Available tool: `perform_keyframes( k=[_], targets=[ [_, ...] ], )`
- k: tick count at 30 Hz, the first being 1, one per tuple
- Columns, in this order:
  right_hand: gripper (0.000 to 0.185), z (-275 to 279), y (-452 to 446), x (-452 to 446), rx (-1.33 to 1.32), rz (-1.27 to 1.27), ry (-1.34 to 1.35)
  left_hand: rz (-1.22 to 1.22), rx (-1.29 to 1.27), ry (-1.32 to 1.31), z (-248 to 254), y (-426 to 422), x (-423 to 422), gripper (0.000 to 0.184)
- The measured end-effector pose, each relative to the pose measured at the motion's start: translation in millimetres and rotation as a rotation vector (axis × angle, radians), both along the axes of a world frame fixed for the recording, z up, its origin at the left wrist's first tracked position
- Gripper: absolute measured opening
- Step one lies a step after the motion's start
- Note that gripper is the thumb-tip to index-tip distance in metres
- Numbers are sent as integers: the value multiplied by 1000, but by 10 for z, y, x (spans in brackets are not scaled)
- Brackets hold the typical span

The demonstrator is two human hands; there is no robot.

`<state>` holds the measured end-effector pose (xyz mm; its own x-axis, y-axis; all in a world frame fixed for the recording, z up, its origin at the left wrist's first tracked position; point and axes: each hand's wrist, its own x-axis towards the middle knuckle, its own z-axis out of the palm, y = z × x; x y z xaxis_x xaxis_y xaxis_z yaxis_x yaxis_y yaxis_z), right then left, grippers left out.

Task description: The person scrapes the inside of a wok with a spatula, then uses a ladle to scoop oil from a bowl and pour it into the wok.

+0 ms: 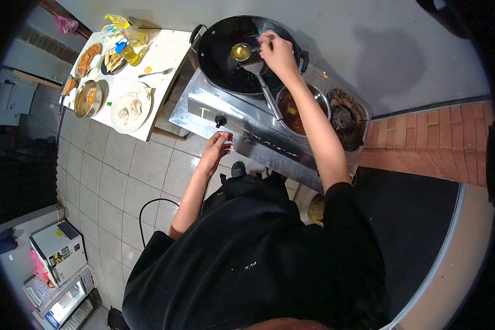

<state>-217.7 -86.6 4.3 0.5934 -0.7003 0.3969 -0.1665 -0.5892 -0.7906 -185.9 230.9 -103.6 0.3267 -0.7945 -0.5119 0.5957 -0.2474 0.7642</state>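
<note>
A: Where was the ladle (250,50)?

B: Over the wok (219,55), its bowl holding a yellow liquid. I couldn't tell whether its underside touched the pan.

A: And the hands?

B: The right hand (278,55) reached over the wok with its fingers closed, apparently around the ladle's handle; the grip itself was small and partly blurred. The left hand (216,147) hung near the stove's knob (220,120), apart from it, fingers loosely curled and holding nothing that I could see.

A: How would you have judged the ladle's handling?

B: Stiff and fairly light, I'd have guessed, with the weight towards the filled bowl. Nothing fragile about it, but the liquid could have slopped at a tilt, and if that was oil, a smeared handle would have turned slippery. The handle, well back from the bowl, was the place to hold, with the bowl kept level.

A: Anything close by?

B: A spatula (263,88) slanted from the wok's near edge towards the pot (326,102) of reddish liquid, on the metal stove (203,104). It looked stiff too, best taken by the lower end of its handle. Beside the stove, a white surface (170,47) carried plates of food.
</note>
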Motion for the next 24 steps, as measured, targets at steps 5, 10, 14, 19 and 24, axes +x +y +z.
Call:
perform_keyframes(
  k=[5,10,14,19,24],
  targets=[
    [15,106,208,344,-301,156,-73,12,6,-9,2,33,10,23],
    [16,237,359,135,-378,250,24,-1,20,-6,-23,6,16,23],
    [16,320,328,-263,-333,96,-126,-35,19,-4,-25,-75,15,23],
    [20,510,503,-1093,152,-266,-291,-88,18,-12,18,-221,-2,25],
    [19,316,772,-1899,199,-449,-263,-161,21,-15,13,-370,-33,25]
  ],
)
